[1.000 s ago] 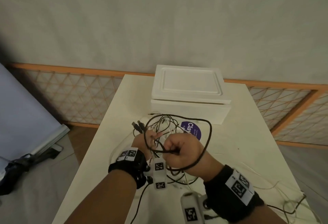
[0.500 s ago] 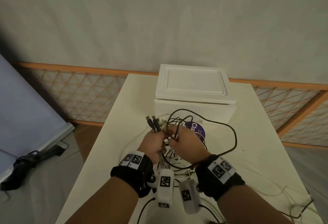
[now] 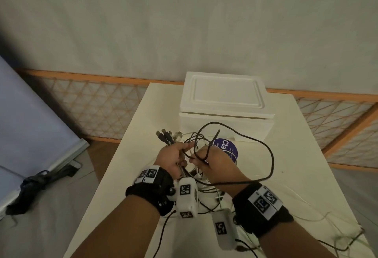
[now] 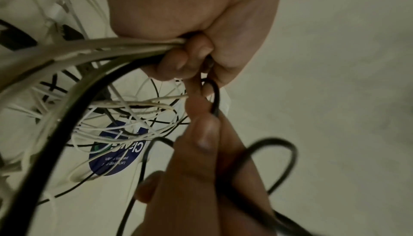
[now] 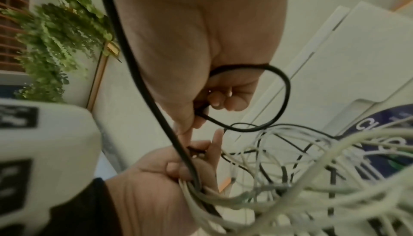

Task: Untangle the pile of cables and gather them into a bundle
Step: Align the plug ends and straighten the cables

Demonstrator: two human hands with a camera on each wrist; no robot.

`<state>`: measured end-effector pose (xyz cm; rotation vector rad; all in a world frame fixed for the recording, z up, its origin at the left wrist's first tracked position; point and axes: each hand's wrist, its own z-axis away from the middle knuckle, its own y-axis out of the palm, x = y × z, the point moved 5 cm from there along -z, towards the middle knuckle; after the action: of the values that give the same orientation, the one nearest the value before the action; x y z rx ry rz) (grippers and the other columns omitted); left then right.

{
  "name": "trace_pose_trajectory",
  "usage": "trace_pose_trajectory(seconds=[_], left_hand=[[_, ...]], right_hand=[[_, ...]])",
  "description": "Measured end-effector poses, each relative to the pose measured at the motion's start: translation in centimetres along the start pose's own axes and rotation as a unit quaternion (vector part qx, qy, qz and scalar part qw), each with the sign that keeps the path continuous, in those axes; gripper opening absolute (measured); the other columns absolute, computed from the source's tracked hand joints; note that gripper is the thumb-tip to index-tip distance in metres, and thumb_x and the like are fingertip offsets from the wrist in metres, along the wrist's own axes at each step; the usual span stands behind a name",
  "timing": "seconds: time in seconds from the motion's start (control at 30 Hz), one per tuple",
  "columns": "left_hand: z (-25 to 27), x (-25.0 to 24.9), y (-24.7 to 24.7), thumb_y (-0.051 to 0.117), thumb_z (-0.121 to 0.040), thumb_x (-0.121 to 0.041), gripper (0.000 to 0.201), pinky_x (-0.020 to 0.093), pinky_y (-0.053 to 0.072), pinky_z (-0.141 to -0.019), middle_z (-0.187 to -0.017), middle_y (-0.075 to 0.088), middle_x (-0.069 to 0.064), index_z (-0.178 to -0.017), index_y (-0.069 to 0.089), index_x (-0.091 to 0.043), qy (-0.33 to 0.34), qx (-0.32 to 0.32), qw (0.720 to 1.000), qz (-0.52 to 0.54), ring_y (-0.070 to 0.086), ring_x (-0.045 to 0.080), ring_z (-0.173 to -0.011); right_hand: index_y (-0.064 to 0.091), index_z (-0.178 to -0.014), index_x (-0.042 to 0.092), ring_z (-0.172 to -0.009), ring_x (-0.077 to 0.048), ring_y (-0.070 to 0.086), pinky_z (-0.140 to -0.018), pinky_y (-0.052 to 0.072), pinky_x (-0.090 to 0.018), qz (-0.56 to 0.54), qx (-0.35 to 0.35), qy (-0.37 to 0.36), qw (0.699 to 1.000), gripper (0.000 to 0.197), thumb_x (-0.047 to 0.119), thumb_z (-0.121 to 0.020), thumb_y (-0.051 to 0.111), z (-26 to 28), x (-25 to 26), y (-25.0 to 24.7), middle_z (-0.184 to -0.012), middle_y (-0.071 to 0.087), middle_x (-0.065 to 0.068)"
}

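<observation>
My left grip (image 3: 173,160) clenched round mixed white and black cables (image 4: 93,48), right grip (image 3: 212,163) pinching one black cable (image 3: 268,151), total uncountable, tangled

A round dark blue sticker (image 3: 226,148) lying on the desk (image 3: 306,165) shows white letters "Cla", the rest hidden behind the cables and a hand; smaller lines beneath are too blurred to read. The wrist bands carry black-and-white square code markers (image 3: 153,174), with no legible words
</observation>
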<state>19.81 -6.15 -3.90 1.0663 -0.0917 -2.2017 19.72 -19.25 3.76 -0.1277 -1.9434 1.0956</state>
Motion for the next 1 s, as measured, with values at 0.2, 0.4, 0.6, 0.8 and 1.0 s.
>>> trace_pose_trajectory(seconds=[0.2,0.4,0.6,0.8,1.0], left_hand=[[-1.9,0.5,-2.8,0.050,-0.092,-0.003,0.013,0.017,0.028,-0.034,-0.071,0.068,0.000,-0.093,0.062,-0.005,-0.024,-0.089,0.995,-0.034,0.028,0.009,-0.030],[-2.1,1.2,-3.0,0.061,-0.092,-0.016,0.012,0.025,0.023,-0.044,-0.036,0.028,-0.004,-0.087,0.071,-0.010,-0.030,-0.051,0.992,-0.116,0.024,0.008,-0.026],[-1.6,1.0,-2.2,0.062,-0.092,-0.022,0.038,0.024,0.030,-0.046,-0.075,0.059,0.004,-0.057,0.074,-0.017,0.001,-0.007,0.995,-0.095,0.036,0.007,-0.030],[-2.1,-0.2,-5.5,0.059,-0.089,-0.017,0.011,0.027,0.037,-0.050,-0.073,0.051,0.006,-0.098,0.060,-0.010,0.006,-0.118,0.992,-0.052,0.044,0.015,-0.053],[-1.4,0.4,-6.7,0.053,-0.096,-0.017,0.011,0.016,0.025,-0.034,-0.103,0.069,0.017,-0.096,0.059,-0.008,-0.005,-0.100,0.995,-0.018,0.027,0.010,-0.028]], right_hand=[[0.069,-0.083,0.008,-0.078,-0.001,0.056,-0.072,0.044,-0.013,-0.140,-0.021,-0.081,0.987,0.020,0.022,-0.090,0.057,1.8,2.8,-3.3,-0.076,0.059,0.004],[0.063,-0.082,0.007,-0.081,-0.014,0.054,-0.079,0.045,-0.020,-0.484,-0.116,0.057,0.866,0.026,0.030,-0.074,0.072,2.3,0.6,-4.4,-0.080,0.055,-0.008],[0.049,-0.072,0.003,-0.061,-0.024,0.056,-0.074,0.056,-0.039,-0.703,-0.201,0.144,0.667,0.016,0.005,-0.078,0.063,1.3,-1.2,-4.3,-0.068,0.046,-0.011],[0.044,-0.062,0.014,-0.041,-0.009,0.037,-0.051,0.048,-0.026,-0.692,-0.264,0.145,0.657,0.025,0.004,-0.084,0.051,1.9,0.2,-6.8,-0.057,0.037,0.003],[0.054,-0.074,0.000,-0.062,-0.016,0.067,-0.059,0.050,-0.029,-0.132,-0.264,0.239,0.925,0.031,0.023,-0.095,0.054,5.1,-3.2,-13.2,-0.064,0.065,-0.007]])
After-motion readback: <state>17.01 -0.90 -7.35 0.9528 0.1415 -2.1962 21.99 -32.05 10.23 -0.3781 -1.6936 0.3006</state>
